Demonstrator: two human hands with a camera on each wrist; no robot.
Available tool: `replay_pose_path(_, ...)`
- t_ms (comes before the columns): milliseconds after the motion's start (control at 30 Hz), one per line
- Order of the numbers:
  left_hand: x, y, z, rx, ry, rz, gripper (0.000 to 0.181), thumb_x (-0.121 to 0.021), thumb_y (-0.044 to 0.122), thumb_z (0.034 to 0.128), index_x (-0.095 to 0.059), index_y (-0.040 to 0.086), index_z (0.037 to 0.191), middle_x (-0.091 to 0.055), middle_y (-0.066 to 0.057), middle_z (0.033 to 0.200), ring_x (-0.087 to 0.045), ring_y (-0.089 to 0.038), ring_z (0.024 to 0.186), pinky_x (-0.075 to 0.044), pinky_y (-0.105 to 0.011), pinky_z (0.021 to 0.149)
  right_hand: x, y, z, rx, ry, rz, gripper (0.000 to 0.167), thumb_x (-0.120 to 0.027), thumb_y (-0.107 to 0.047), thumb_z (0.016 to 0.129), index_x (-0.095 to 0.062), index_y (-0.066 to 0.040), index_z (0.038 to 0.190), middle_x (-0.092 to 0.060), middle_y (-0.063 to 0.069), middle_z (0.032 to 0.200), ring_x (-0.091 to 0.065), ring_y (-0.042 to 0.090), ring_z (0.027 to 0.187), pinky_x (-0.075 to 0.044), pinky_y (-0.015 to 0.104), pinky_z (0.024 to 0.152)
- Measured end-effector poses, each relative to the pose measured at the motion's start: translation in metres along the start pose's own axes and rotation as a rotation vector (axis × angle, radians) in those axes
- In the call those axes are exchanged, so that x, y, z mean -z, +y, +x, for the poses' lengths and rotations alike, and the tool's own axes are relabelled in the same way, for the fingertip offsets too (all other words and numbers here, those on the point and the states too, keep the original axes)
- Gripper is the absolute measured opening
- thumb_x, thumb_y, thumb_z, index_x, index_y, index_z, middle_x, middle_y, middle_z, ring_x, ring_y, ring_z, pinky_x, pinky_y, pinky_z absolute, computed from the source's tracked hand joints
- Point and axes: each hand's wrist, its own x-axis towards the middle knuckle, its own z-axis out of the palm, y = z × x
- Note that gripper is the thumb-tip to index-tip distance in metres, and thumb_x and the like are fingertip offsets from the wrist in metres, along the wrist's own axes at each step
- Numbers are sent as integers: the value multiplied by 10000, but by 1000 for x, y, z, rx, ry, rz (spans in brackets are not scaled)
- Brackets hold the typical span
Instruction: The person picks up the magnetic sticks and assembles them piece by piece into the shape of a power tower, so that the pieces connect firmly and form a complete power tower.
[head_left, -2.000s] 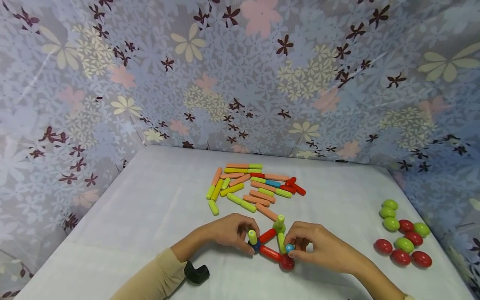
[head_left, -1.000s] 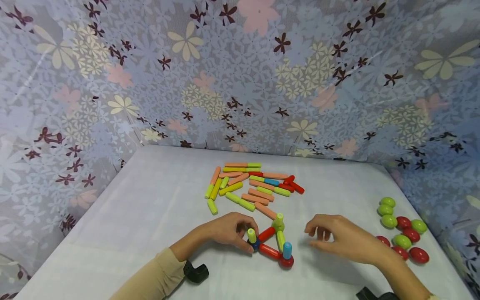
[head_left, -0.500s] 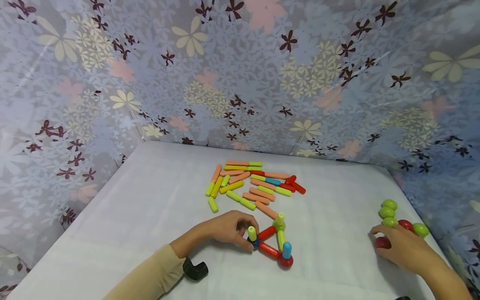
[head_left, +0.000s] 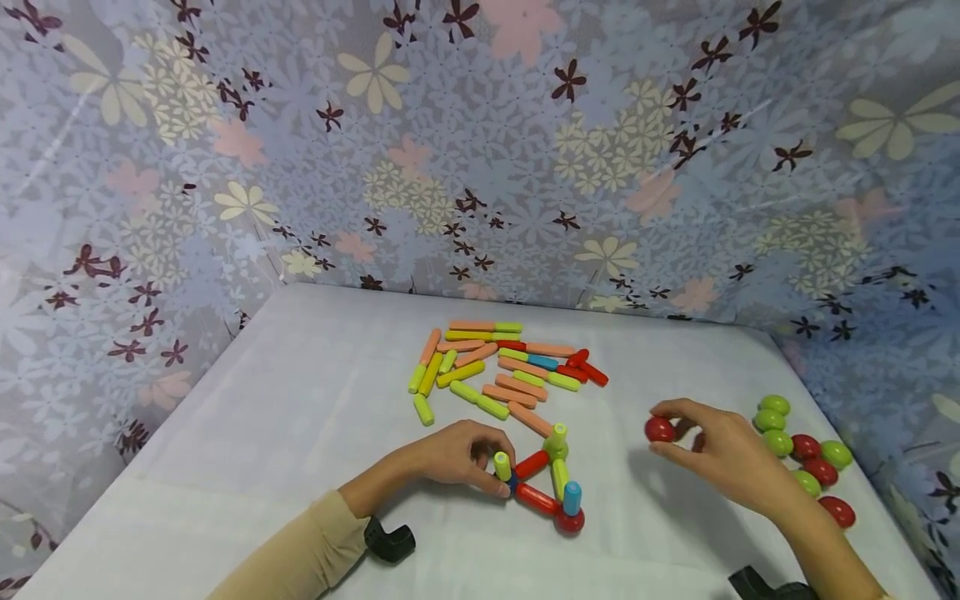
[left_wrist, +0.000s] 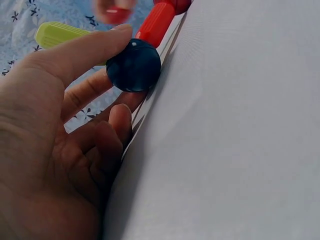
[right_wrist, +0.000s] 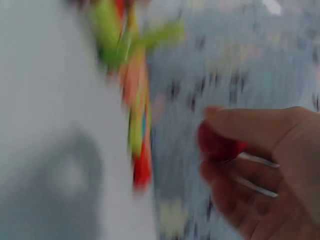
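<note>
Left hand (head_left: 461,457): grip closed about the dark blue ball (left_wrist: 133,66), thumb laid on top, fingers behind it; ball rests on the table (head_left: 337,375).

Right hand (head_left: 720,446): grip pinching a red ball (head_left: 659,429) between thumb and fingertips, raised above the table, right of the frame and apart from it; blurred in the right wrist view.

Frame, triangular, lying on the table: three corner balls, dark blue, green (head_left: 555,448) and dark red (head_left: 569,522). One red rod (head_left: 532,464) runs from blue to green, another red rod (head_left: 537,499) from blue to dark red; a yellow-green rod (head_left: 560,479) joins green to dark red. Each corner bears an upright rod: yellow-green at blue, yellow-green at green, light blue rod (head_left: 572,497) at dark red.

Loose rods (head_left: 517,390), behind the frame: orange, yellow, yellow-green, red and blue, many touching.

Loose balls (head_left: 836,454), at the right edge: five green and three red in sight, beside and partly behind the right forearm.

Sundry: tan sleeve (head_left: 303,546) on the left arm; black band piece (head_left: 390,542) at that wrist; floral cloth (head_left: 480,150) behind the table.
</note>
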Motion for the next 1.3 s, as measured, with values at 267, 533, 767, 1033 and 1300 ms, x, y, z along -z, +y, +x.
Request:
replay_pose_path(267, -1, -1, 0, 13, 12, -7, 301, -795, 389, 781, -664, 298, 1037, -613, 58, 824, -514, -82, 633, -416, -218, 578, -29, -65, 33, 366, 63, 249, 499, -783, -130, 812, -598, -300, 1243, -607, -120, 1160, -620, 56, 910, -545, 269, 722)
replay_pose_path(533, -5, 1, -1, 18, 10, -34, 293, -794, 361, 788, -671, 269, 1038, -616, 75, 823, -521, -81, 645, -418, -220, 583, -56, -68, 40, 363, 39, 219, 490, -785, -104, 809, -611, -310, 1218, -601, -153, 1141, -590, 50, 974, -538, 254, 737)
replay_pose_path(767, -3, 1, -2, 21, 17, -33, 293, -800, 363, 780, -674, 278, 1030, -615, 82, 807, -517, -72, 629, -422, -217, 580, -65, -63, 45, 344, 74, 239, 534, -774, -67, 812, -597, -291, 1262, -602, -142, 1177, -620, 35, 915, -545, 274, 742)
replay_pose_path(1033, -2, 1, 0, 18, 14, -8, 309, -792, 400, 776, -670, 294, 1039, -622, 105, 838, -519, -69, 644, -425, -219, 596, -68, -60, 45, 290, 82, 210, 625, -761, -100, 833, -518, -320, 1365, -627, -123, 1141, -628, 26, 862, -548, 291, 742)
replay_pose_path(1300, -3, -2, -1, 21, 14, -10, 311, -793, 402, 774, -668, 302, 1040, -624, 125, 863, -530, -68, 660, -435, -217, 608, -50, -38, 35, 162, 148, 89, 549, -777, -161, 827, -550, -274, 1314, -622, -114, 1015, -600, 50, 828, -538, 326, 691)
